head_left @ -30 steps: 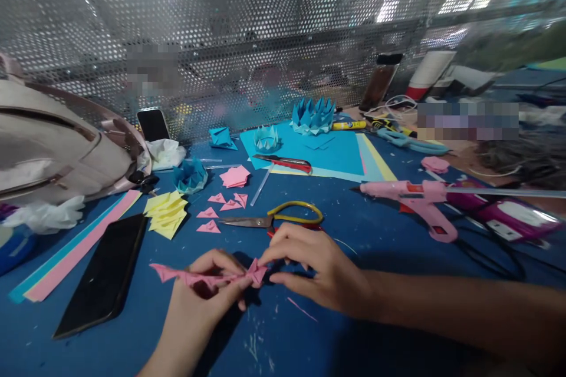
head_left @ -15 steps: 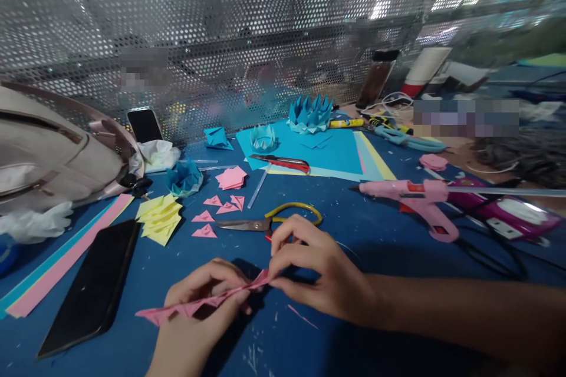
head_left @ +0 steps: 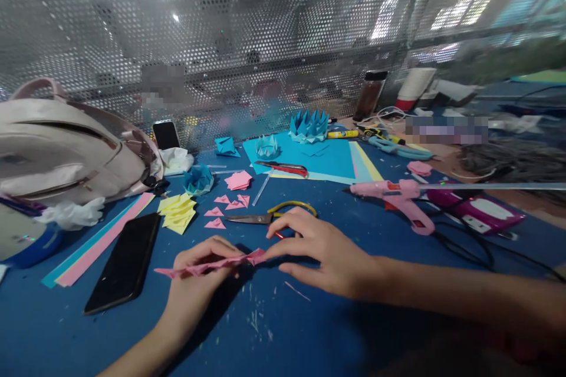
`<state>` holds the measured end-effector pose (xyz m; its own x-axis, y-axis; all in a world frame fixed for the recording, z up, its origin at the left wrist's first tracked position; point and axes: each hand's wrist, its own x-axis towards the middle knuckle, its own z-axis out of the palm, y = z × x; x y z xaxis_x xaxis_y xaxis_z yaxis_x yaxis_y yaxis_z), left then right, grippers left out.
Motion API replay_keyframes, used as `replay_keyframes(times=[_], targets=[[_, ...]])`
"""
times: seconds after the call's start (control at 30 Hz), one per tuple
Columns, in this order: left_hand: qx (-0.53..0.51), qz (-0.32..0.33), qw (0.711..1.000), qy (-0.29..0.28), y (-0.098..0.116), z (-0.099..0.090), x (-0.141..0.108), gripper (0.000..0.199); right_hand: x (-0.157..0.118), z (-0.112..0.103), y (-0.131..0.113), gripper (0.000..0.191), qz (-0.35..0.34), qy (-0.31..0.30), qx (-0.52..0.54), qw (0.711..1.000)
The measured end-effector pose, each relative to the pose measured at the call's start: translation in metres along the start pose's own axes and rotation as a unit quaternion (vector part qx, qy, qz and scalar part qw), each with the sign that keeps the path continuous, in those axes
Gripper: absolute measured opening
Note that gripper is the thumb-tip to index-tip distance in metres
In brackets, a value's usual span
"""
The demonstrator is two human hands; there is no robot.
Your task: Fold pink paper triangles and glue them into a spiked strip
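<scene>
A chain of folded pink paper triangles (head_left: 198, 270) runs sideways over the near table, its left end sticking out past my wrist. My left hand (head_left: 201, 271) is closed round its middle, thumb on the near side and fingers behind. At the chain's right end, my right hand (head_left: 322, 250) touches the paper with a fingertip, while its thumb stands apart below. Just behind the right hand lie scissors (head_left: 252, 219) with yellow handles, partly covered by the fingers. Several loose pink folded triangles (head_left: 215, 223) lie left of the blades, near a pink paper stack (head_left: 237, 179).
A pink glue gun (head_left: 398, 189) lies at right with its cable. Left are a black phone (head_left: 126, 262), yellow folded papers (head_left: 177, 212), paper strips (head_left: 106, 235) and a bag (head_left: 66, 147). Behind are a cutter (head_left: 285, 168), blue sheets (head_left: 318, 168) and a blue paper crown (head_left: 309, 126).
My right thumb has come away from the chain's end, which it was pinching. The chain lies more level now. The camera view has shifted, bringing more of the left side into sight.
</scene>
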<state>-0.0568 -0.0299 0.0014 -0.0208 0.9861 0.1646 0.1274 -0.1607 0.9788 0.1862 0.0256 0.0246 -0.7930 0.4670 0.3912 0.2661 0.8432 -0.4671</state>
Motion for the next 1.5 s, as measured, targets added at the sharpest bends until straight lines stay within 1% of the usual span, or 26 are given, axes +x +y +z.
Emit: replay_keyframes(times=[0.07,0.13,0.17,0.2,0.27,0.3,0.33,0.37,0.4,0.43,0.5,0.53,0.6,0.63,0.7,0.77,0.83,0.87,0.93,1.0,1.07,1.13,1.2,1.27,1.4,1.5], targets=[[0.024,0.045,0.999,-0.018,0.000,-0.003,-0.002,0.008,-0.013,-0.015,-0.009,0.029,0.024,-0.057,-0.015,0.998],[0.041,0.067,0.997,-0.028,-0.001,-0.004,-0.004,0.010,-0.034,-0.030,-0.017,0.034,0.070,-0.098,0.004,0.993],[0.044,0.068,0.996,-0.031,-0.002,-0.004,-0.005,0.010,-0.048,-0.038,-0.020,0.034,0.090,-0.104,0.016,0.990],[0.044,0.066,0.996,-0.031,-0.002,-0.004,-0.005,0.010,-0.064,-0.045,-0.021,0.031,0.118,-0.095,0.022,0.988],[0.039,0.053,0.997,-0.027,-0.003,-0.005,-0.005,0.010,-0.101,-0.057,-0.019,0.019,0.183,-0.054,0.020,0.981],[0.036,0.043,0.998,-0.025,-0.004,-0.005,-0.004,0.009,-0.120,-0.062,-0.015,0.014,0.220,-0.005,0.015,0.975],[0.033,0.031,0.999,-0.023,-0.004,-0.004,-0.004,0.008,-0.138,-0.066,-0.011,0.022,0.273,0.053,0.002,0.961],[0.029,0.020,0.999,-0.018,-0.004,-0.004,-0.004,0.007,-0.155,-0.070,-0.006,0.030,0.337,0.121,-0.031,0.933],[0.024,0.010,1.000,-0.009,-0.003,-0.003,-0.003,0.006,-0.169,-0.073,-0.001,0.036,0.382,0.185,-0.068,0.903],[0.020,0.002,1.000,0.000,-0.003,-0.002,-0.003,0.005,-0.179,-0.077,0.004,0.038,0.410,0.236,-0.108,0.874],[0.010,-0.005,1.000,0.021,-0.002,0.000,-0.003,0.003,-0.185,-0.083,0.013,0.045,0.446,0.264,-0.145,0.843],[0.006,-0.006,0.999,0.030,-0.002,0.001,-0.003,0.003,-0.182,-0.086,0.017,0.048,0.455,0.252,-0.143,0.842],[0.008,-0.007,0.999,0.036,-0.001,0.002,-0.003,0.003,-0.167,-0.090,0.026,0.051,0.458,0.204,-0.122,0.856],[0.012,-0.009,0.999,0.035,-0.001,0.002,-0.003,0.004,-0.157,-0.091,0.030,0.050,0.465,0.180,-0.110,0.860],[0.022,-0.017,0.999,0.038,-0.001,0.001,-0.004,0.007,-0.137,-0.092,0.039,0.041,0.471,0.124,-0.109,0.867],[0.028,-0.032,0.998,0.049,-0.001,0.000,-0.004,0.009,-0.119,-0.090,0.044,0.037,0.489,0.079,-0.117,0.861],[0.029,-0.045,0.997,0.061,-0.001,-0.002,-0.005,0.012,-0.105,-0.088,0.045,0.045,0.513,0.081,-0.125,0.845],[0.028,-0.050,0.996,0.063,-0.001,-0.003,-0.005,0.012,-0.099,-0.088,0.043,0.047,0.511,0.093,-0.123,0.846],[0.030,-0.053,0.996,0.064,-0.001,-0.005,-0.004,0.012,-0.089,-0.088,0.036,0.046,0.484,0.117,-0.097,0.862],[0.028,-0.052,0.996,0.069,-0.002,-0.007,-0.002,0.012,-0.078,-0.087,0.027,0.043,0.447,0.111,-0.028,0.887],[0.023,-0.049,0.996,0.070,-0.003,-0.008,0.000,0.012,-0.065,-0.084,0.020,0.043,0.403,0.081,0.076,0.908],[0.019,-0.045,0.996,0.069,-0.003,-0.008,0.001,0.012,-0.049,-0.076,0.018,0.046,0.345,0.037,0.177,0.921],[0.020,-0.043,0.996,0.073,-0.002,-0.008,0.001,0.013,-0.033,-0.066,0.021,0.055,0.295,-0.027,0.253,0.921],[0.020,-0.048,0.995,0.087,0.000,-0.007,0.001,0.014,-0.018,-0.054,0.026,0.061,0.270,-0.079,0.298,0.912],[0.008,-0.063,0.993,0.097,0.001,-0.005,0.001,0.013,-0.004,-0.038,0.039,0.055,0.246,-0.107,0.318,0.909],[-0.011,-0.062,0.996,0.070,-0.001,-0.007,0.003,0.011,-0.003,-0.032,0.046,0.054,0.253,-0.112,0.317,0.907]])
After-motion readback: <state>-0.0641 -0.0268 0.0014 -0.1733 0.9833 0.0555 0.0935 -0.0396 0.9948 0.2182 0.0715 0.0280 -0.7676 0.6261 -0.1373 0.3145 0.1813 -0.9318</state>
